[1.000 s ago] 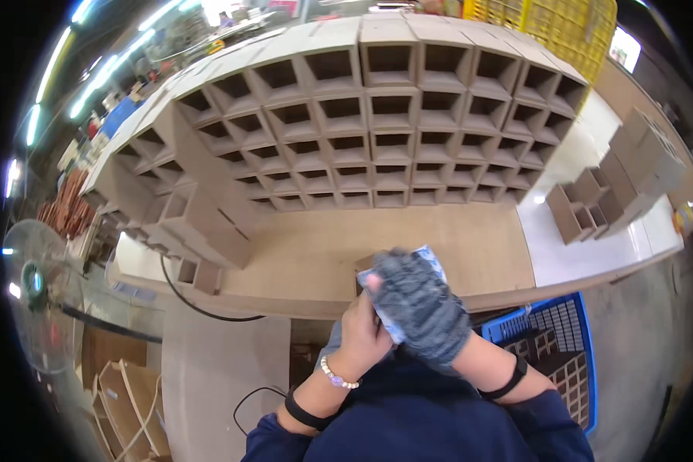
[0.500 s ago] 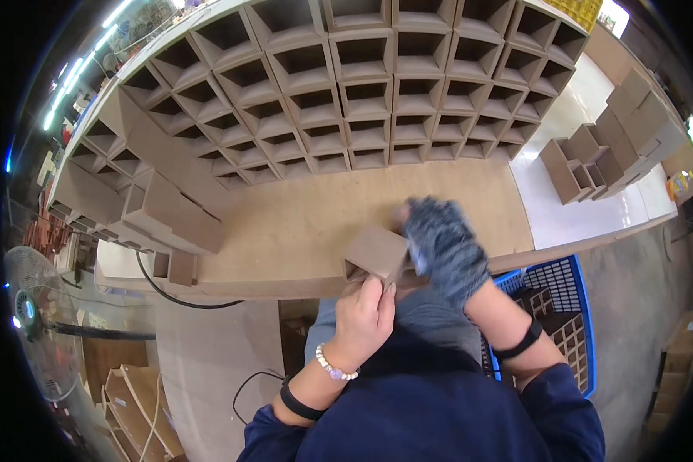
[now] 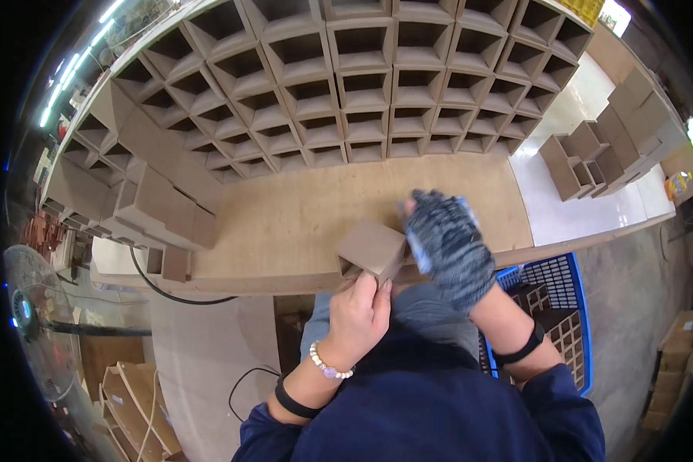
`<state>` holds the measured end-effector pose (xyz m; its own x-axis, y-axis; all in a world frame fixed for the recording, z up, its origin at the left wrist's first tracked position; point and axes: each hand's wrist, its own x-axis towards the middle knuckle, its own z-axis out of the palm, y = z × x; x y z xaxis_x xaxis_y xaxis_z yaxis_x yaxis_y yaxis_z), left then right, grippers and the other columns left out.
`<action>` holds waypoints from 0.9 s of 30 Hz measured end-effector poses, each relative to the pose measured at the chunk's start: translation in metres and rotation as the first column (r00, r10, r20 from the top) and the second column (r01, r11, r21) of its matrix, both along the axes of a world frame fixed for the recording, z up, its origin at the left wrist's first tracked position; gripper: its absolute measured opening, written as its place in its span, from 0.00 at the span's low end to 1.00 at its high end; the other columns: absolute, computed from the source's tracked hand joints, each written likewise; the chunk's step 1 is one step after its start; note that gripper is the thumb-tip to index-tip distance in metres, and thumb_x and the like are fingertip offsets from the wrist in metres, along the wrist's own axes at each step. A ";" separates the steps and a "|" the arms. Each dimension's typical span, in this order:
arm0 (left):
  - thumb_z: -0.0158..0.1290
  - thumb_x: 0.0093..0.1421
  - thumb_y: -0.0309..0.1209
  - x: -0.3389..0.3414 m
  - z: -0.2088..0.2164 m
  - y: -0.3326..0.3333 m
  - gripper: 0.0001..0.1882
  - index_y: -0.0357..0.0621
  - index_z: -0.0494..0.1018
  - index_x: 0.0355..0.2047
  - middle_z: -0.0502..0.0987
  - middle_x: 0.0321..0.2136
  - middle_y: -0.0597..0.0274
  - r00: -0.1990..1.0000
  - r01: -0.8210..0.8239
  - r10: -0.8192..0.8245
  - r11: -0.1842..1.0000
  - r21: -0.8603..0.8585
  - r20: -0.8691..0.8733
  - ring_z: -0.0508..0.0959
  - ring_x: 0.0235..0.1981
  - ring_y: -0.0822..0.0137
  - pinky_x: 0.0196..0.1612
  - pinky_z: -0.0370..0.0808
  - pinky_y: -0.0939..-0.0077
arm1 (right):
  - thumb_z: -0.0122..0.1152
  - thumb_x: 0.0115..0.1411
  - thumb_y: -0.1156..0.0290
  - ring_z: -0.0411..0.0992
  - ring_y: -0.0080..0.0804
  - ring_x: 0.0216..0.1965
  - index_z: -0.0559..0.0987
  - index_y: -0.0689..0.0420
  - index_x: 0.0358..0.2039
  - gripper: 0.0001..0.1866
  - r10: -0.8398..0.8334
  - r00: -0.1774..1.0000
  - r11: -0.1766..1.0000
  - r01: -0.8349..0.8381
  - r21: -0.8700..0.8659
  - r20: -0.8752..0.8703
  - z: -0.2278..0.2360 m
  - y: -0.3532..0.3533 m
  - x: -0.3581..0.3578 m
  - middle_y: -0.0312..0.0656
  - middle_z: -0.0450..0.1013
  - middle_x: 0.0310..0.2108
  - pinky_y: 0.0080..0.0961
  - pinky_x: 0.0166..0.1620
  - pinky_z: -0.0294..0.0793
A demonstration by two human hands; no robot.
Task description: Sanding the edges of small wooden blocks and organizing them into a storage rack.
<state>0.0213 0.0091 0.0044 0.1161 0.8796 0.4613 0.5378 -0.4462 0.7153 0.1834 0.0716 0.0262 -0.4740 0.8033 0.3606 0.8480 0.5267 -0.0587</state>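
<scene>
A small brown open-ended cardboard-like box rests at the front edge of the wooden tabletop. My bare left hand pinches its near edge between thumb and fingers, a beaded bracelet round the wrist. Just to the right of the box is my right hand, in a grey knitted glove with a bare thumb tip showing. Its fingers are curled, and a pale blue strip shows along its inner side, too covered to name. I cannot tell whether the right hand touches the box.
A wall of stacked open boxes lines the back of the tabletop. More boxes stand at left and right. A blue crate with brown boxes stands below right. A fan is at the left.
The box and my left hand have shifted slightly left and up in the view. My right hand has turned a little beside the box; its blue strip shows more.
</scene>
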 end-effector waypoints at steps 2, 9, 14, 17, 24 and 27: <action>0.52 0.53 0.21 -0.001 -0.003 0.001 0.05 0.34 0.68 0.30 0.72 0.19 0.49 1.000 0.025 -0.025 0.999 0.024 0.003 0.73 0.21 0.48 0.25 0.69 0.61 | 0.50 0.54 0.67 0.67 0.46 0.53 0.72 0.58 0.49 0.21 0.257 0.953 0.966 -0.260 0.002 -0.158 0.017 -0.024 -0.014 0.48 0.69 0.51 0.42 0.59 0.59; 0.52 0.53 0.22 -0.003 0.003 -0.002 0.05 0.35 0.68 0.30 0.72 0.18 0.50 0.999 0.032 -0.032 0.999 -0.025 0.019 0.73 0.21 0.49 0.24 0.70 0.62 | 0.48 0.55 0.68 0.67 0.43 0.52 0.70 0.58 0.50 0.21 -0.151 0.988 0.988 0.152 -0.028 0.036 -0.041 0.028 0.021 0.49 0.68 0.50 0.40 0.58 0.60; 0.52 0.53 0.21 -0.004 -0.009 0.003 0.05 0.36 0.68 0.30 0.72 0.19 0.50 1.000 0.020 -0.021 0.999 0.031 0.022 0.73 0.21 0.48 0.24 0.70 0.62 | 0.49 0.55 0.68 0.66 0.45 0.54 0.71 0.56 0.50 0.21 0.258 0.947 0.966 -0.257 0.029 -0.190 0.018 -0.024 -0.022 0.48 0.68 0.51 0.41 0.60 0.59; 0.52 0.52 0.21 -0.006 -0.006 0.002 0.05 0.36 0.67 0.29 0.72 0.18 0.51 0.999 0.034 -0.034 0.999 -0.004 0.042 0.74 0.21 0.49 0.24 0.70 0.63 | 0.51 0.54 0.68 0.67 0.41 0.53 0.73 0.55 0.49 0.21 0.279 0.946 0.960 -0.276 0.038 -0.164 0.005 -0.019 -0.025 0.47 0.69 0.51 0.40 0.60 0.59; 0.53 0.52 0.21 -0.005 -0.002 0.001 0.05 0.37 0.68 0.28 0.73 0.18 0.52 0.999 0.001 0.000 1.000 -0.026 0.043 0.74 0.21 0.50 0.23 0.69 0.63 | 0.52 0.53 0.67 0.64 0.45 0.55 0.71 0.54 0.51 0.22 0.100 0.985 0.995 -0.101 -0.001 -0.141 0.004 0.002 -0.011 0.47 0.66 0.54 0.42 0.61 0.57; 0.53 0.52 0.21 -0.007 -0.008 0.004 0.05 0.37 0.68 0.28 0.72 0.18 0.52 0.996 0.069 -0.073 0.995 0.069 0.058 0.74 0.21 0.50 0.23 0.69 0.63 | 0.52 0.53 0.67 0.65 0.45 0.54 0.73 0.53 0.49 0.20 0.372 0.898 0.926 -0.375 0.032 -0.235 0.014 -0.026 -0.025 0.46 0.69 0.51 0.42 0.60 0.58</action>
<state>0.0143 0.0126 -0.0036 0.1474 0.8373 0.5265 0.4596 -0.5293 0.7132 0.1579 0.0455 0.0402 -0.6442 0.5895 0.4873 0.5506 0.7997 -0.2396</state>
